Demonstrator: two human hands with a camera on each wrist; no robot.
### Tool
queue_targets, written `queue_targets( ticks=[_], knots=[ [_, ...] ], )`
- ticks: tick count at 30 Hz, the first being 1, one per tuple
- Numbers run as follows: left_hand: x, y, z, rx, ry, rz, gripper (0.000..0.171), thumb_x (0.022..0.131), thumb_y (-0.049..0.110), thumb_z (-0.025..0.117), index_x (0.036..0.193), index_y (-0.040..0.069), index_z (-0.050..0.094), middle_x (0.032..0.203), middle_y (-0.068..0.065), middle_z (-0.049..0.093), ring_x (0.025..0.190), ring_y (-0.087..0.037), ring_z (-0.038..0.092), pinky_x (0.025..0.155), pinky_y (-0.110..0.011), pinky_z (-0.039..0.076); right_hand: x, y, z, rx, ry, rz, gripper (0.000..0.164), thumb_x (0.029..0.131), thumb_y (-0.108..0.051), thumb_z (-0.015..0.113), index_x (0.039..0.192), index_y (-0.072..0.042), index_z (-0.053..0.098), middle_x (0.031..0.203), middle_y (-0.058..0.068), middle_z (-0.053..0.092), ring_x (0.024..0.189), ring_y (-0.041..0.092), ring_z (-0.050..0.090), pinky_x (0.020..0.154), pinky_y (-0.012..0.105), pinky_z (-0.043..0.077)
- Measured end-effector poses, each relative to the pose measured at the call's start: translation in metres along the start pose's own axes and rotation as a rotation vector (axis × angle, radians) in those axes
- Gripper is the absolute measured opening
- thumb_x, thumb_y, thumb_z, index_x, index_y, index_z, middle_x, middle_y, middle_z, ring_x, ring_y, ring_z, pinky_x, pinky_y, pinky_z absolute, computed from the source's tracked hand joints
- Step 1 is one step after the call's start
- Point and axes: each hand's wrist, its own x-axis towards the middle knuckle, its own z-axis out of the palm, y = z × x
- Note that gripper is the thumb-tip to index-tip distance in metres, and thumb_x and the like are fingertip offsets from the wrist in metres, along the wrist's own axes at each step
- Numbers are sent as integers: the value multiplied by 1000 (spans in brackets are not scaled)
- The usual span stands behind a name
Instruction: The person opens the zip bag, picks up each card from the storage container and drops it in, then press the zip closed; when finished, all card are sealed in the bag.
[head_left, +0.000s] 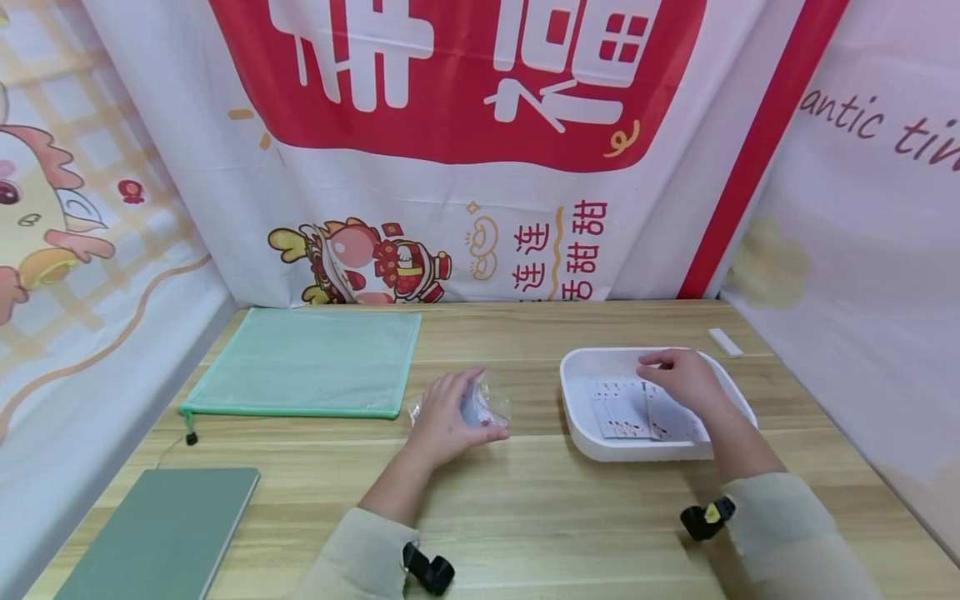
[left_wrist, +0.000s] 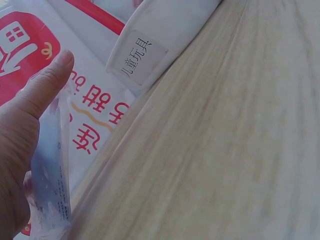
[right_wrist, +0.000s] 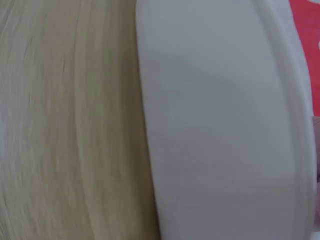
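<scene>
My left hand (head_left: 442,425) rests near the middle of the table and grips a clear crinkly plastic packet (head_left: 482,406). Something flat and bluish shows inside the packet, and fine print runs along its side in the left wrist view. Over on the right, my right hand (head_left: 684,382) hovers above a white plastic basin (head_left: 600,450), its thumb and fingers bent, with nothing visible between their tips. Printed white cards (head_left: 621,408) lie on the basin's floor below it. In the right wrist view the basin wall hides nearly all of that hand.
A mint-green mesh zip pouch (head_left: 315,358) lies at the back left. Nearer on the left is a grey-green notebook (head_left: 161,533). A small white block (head_left: 725,342) sits behind the basin at right. Printed cloth walls (head_left: 465,192) border the table's back and sides.
</scene>
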Motion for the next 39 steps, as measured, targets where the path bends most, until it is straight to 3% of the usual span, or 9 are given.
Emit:
queue_targets(
  ticks=[6,9,15,24,31,35,39],
  knots=[
    [-1,1,1,-25,-7,-24,104,57,53,89,146,24,43,132,-7,56,127,-31,46,108,-52,38,10,23,-5,-115,-64,-2,41,93,-28,64,126,-2,63,120,21,62,102,30,55,84,41,50],
    [-1,2,1,-34,-19,-32,106,57,53,89,147,24,41,131,-7,55,127,-31,44,106,-53,39,16,32,-7,-168,-103,-8,44,90,-26,69,126,0,62,117,21,63,100,30,56,83,42,50],
    [-2,2,0,-31,-36,-13,108,57,55,88,148,22,39,130,-8,54,125,-29,45,106,-51,40,23,43,-8,-230,-157,9,50,85,-23,75,126,2,60,119,22,63,107,35,57,94,54,48],
    [-2,3,-1,-47,-35,-17,106,58,52,89,147,21,41,128,-8,54,119,-26,47,101,-49,45,30,51,-5,-281,-153,-41,35,83,-20,76,108,1,64,98,15,65,90,27,57,85,47,48],
    [-2,4,-2,-57,-32,-9,105,59,49,90,147,20,41,128,-9,54,120,-27,47,102,-49,44,33,51,-5,-282,-102,-36,21,87,-18,72,100,-5,63,96,13,63,90,27,55,78,40,47],
    [-1,3,-2,-50,-30,-6,104,59,48,91,147,20,41,130,-9,53,122,-28,47,105,-50,42,29,43,-11,-222,-111,5,17,91,-15,67,103,-6,61,101,14,61,94,29,54,78,37,47],
    [-1,2,-2,-41,-21,3,103,59,47,90,146,19,42,130,-9,54,123,-29,47,106,-50,41,22,34,-20,-192,-103,-17,16,93,-14,64,104,-2,60,100,16,61,93,29,54,76,35,47]
  ],
)
